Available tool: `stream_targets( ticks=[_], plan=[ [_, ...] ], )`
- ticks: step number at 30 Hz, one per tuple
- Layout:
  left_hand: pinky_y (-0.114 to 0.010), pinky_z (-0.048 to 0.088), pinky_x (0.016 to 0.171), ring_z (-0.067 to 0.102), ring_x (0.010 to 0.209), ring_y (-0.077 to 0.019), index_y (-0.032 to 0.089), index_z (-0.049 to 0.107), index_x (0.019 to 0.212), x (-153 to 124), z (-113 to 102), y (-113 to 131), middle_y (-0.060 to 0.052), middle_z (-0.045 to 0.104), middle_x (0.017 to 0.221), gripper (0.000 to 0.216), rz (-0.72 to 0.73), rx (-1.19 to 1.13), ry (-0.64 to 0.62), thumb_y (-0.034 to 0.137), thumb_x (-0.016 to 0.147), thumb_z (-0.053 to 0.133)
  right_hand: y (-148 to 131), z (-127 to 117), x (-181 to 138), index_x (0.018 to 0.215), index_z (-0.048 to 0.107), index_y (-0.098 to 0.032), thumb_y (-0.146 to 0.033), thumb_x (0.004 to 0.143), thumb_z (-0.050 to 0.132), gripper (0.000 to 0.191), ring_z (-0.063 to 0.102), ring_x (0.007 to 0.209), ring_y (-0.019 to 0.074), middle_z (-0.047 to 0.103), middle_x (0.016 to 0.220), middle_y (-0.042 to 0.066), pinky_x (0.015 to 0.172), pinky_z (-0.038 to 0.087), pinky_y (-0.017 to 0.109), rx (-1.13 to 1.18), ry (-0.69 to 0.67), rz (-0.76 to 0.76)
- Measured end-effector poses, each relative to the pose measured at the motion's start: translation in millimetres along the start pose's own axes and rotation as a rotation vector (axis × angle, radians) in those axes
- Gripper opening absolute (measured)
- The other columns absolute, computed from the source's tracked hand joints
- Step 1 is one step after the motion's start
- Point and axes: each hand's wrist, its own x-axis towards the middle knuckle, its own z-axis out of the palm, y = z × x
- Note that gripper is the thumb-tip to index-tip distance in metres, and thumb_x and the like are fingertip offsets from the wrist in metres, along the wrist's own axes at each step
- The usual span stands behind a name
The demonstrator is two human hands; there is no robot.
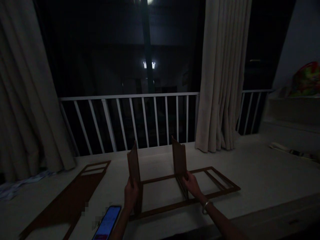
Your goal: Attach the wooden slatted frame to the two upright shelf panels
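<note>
A brown ladder-like wooden frame (170,208) lies flat on the pale surface, with slats at its right end. Two brown panels stand upright from it, a left panel (134,163) and a right panel (179,156). Around the lower part of the left panel, my left hand (131,193) is closed. My right hand (192,185) grips the near lower edge of the right panel, just above the frame. How the panels join the frame is too dark to make out. A bracelet (206,206) circles my right wrist.
Left of the frame lies another flat brown wooden piece (72,196) with slats at its far end. A lit phone (108,221) rests beside my left forearm. Behind stand a white railing (130,97), a dark window and beige curtains (220,76). Papers (25,183) lie far left.
</note>
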Motion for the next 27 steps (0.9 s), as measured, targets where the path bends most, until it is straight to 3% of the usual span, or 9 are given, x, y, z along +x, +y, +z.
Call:
stream_targets(
  ticks=[6,11,16,21,27],
  plan=[
    [-0.03,0.045,0.07,0.058,0.084,-0.0228,0.012,0.05,0.094,-6.1,10.4,-32.0,-0.013,0.061,0.088,0.039,-0.059,0.013,0.001,0.041,0.08,0.028,10.2,12.2,-26.7,0.095,0.054,-0.012,-0.033,0.073,0.04,0.033,0.052,0.055,0.0136,0.06,0.065,0.004,0.052,0.039,0.022,-0.004,0.012,0.018],
    [-0.031,0.047,0.065,0.06,0.078,-0.0235,0.012,0.052,0.091,-17.1,13.7,-45.2,-0.013,0.062,0.082,0.042,-0.088,0.003,-0.002,0.044,0.079,0.029,17.8,18.7,-37.9,0.099,0.052,-0.012,-0.032,0.074,0.04,0.035,0.054,0.056,0.0146,0.061,0.069,0.006,0.054,0.041,0.023,0.012,0.001,0.031],
    [-0.032,0.046,0.068,0.059,0.08,-0.0229,0.012,0.053,0.092,-20.4,15.7,-48.9,-0.012,0.063,0.082,0.043,-0.074,-0.023,0.019,0.045,0.079,0.029,16.2,19.9,-41.7,0.094,0.054,-0.012,-0.036,0.075,0.039,0.034,0.054,0.056,0.0143,0.061,0.067,0.005,0.055,0.041,0.023,0.015,0.026,0.026],
    [-0.033,0.045,0.072,0.058,0.086,-0.0248,0.011,0.052,0.095,-20.3,13.7,-49.8,-0.015,0.061,0.088,0.047,-0.111,0.007,-0.052,0.046,0.08,0.026,8.6,18.3,-44.0,0.092,0.054,-0.013,-0.04,0.076,0.036,0.036,0.053,0.055,0.0136,0.06,0.065,0.005,0.051,0.04,0.022,0.033,0.043,0.044],
    [-0.034,0.045,0.074,0.056,0.091,-0.0244,0.01,0.041,0.115,-24.0,3.9,-28.1,-0.016,0.059,0.099,0.053,-0.16,-0.02,-0.065,0.048,0.079,0.028,1.9,16.0,-44.5,0.084,0.054,-0.016,-0.047,0.076,0.033,0.038,0.053,0.052,0.014,0.059,0.062,0.005,0.048,0.037,0.022,-0.118,0.083,0.073]
  ],
)
